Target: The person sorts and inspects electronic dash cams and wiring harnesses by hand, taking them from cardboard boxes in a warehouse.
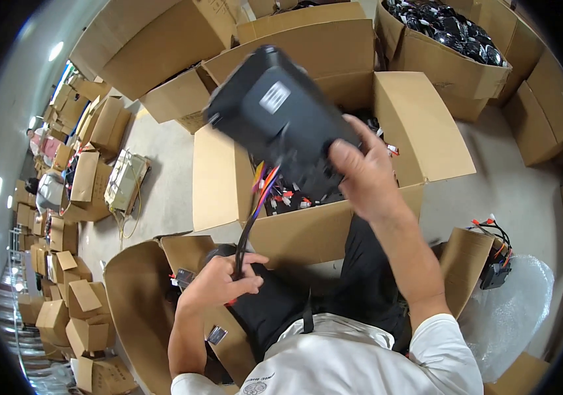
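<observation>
My right hand (372, 172) grips a black plastic case (301, 122) by its near right end, thumb on top. The case is held up tilted over an open cardboard box (294, 234) and carries a white label. Orange, purple and other coloured wires (267, 191) hang from its underside and run into black cables. Around those black cables my left hand (223, 282) is closed, near my left thigh, with some fingers partly extended. Inside the cardboard box, black parts with red and white connectors (288, 199) show below the case. Slight blur covers the case's lower edge.
A carton of black wrapped parts (449, 33) stands at the far right. Beside my left arm is an open carton (138, 309). To my right, a black wired unit (494, 273) lies by clear bubble wrap (515, 316). A pale machine (127, 181) sits on the floor at left.
</observation>
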`<state>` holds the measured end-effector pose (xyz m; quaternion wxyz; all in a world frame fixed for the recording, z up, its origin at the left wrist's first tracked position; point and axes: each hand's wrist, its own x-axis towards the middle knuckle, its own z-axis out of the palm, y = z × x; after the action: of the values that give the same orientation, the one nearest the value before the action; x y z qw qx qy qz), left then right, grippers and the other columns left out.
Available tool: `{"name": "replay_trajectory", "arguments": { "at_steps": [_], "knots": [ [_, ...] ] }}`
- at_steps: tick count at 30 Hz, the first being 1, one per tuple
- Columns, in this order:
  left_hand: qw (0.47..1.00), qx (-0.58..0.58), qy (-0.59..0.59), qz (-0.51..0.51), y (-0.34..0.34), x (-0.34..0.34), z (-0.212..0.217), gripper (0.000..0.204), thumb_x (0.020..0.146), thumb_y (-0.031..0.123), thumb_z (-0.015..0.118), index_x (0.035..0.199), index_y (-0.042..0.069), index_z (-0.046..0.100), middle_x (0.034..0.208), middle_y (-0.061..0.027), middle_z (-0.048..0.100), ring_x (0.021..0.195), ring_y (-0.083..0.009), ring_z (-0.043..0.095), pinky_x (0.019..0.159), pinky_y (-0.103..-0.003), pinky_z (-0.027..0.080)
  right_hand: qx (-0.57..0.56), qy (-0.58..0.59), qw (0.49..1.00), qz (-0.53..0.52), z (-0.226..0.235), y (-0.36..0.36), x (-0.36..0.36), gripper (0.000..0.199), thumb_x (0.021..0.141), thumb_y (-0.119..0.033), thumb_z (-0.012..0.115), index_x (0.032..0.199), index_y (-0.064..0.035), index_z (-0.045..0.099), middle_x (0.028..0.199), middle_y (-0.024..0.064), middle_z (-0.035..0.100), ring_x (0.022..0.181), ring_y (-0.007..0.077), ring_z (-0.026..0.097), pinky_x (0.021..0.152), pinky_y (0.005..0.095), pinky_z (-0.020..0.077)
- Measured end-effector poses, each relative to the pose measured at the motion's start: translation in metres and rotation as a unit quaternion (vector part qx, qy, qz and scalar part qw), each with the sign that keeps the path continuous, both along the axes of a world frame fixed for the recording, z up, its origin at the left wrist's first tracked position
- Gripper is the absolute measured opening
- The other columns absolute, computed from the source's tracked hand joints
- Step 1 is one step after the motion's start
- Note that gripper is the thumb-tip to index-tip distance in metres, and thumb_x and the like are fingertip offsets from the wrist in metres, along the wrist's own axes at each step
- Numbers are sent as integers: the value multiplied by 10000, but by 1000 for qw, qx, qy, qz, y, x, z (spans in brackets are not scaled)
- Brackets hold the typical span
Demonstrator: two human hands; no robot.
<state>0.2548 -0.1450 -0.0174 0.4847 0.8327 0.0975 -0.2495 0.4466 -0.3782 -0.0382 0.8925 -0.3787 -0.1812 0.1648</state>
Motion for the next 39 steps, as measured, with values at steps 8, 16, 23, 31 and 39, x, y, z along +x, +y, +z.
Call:
{"name": "replay_trajectory", "arguments": {
  "at_steps": [8, 16, 23, 31, 39],
  "knots": [
    [936, -333, 60, 98, 42, 25, -44, 519, 942, 141, 640, 1370, -88, 456, 985, -123, 628, 672, -186, 654, 639, -297, 526, -230, 180, 955, 51, -102, -45, 70, 469, 837, -257, 788, 1182, -22, 575, 1049, 84, 670, 894, 171, 677, 770, 360, 588],
    [825, -463, -263, 189, 74, 163, -42, 595, 1036, 411, 421, 1451, -15, 389, 1386, -154, 526, 1259, -255, 501, 1104, -420, 359, -279, 186, 941, -46, -172, -23, 158, 524, 800, -223, 805, 1199, 9, 556, 1081, 121, 662, 927, 207, 662, 749, 418, 573],
    [937, -115, -277, 179, 24, 165, -17, 534, 967, 172, 598, 1418, -53, 421, 1429, -186, 495, 1356, -277, 455, 1145, -416, 348, -498, 61, 809, -305, -282, -33, 280, 725, 718, -255, 839, 1252, 94, 495, 1194, 250, 621, 1033, 325, 640, 913, 389, 500],
    [897, 312, -232, 210, 52, 29, -77, 382, 858, 50, 654, 1227, -36, 602, 1259, -210, 606, 1206, -335, 570, 1045, -393, 428, -369, 398, 802, -248, -324, -21, 287, 908, 801, -432, 806, 1451, 6, 349, 1473, 193, 412, 1266, 366, 500, 1009, 490, 477],
    [809, 335, -294, 384, 47, -24, -131, 150, 905, 49, 587, 973, -49, 678, 937, -173, 698, 882, -288, 674, 819, -362, 522, -352, 459, 805, -130, -331, 28, 283, 722, 949, -596, 521, 1381, -29, 410, 1278, 255, 525, 986, 386, 638, 769, 557, 589]
  ]
}}
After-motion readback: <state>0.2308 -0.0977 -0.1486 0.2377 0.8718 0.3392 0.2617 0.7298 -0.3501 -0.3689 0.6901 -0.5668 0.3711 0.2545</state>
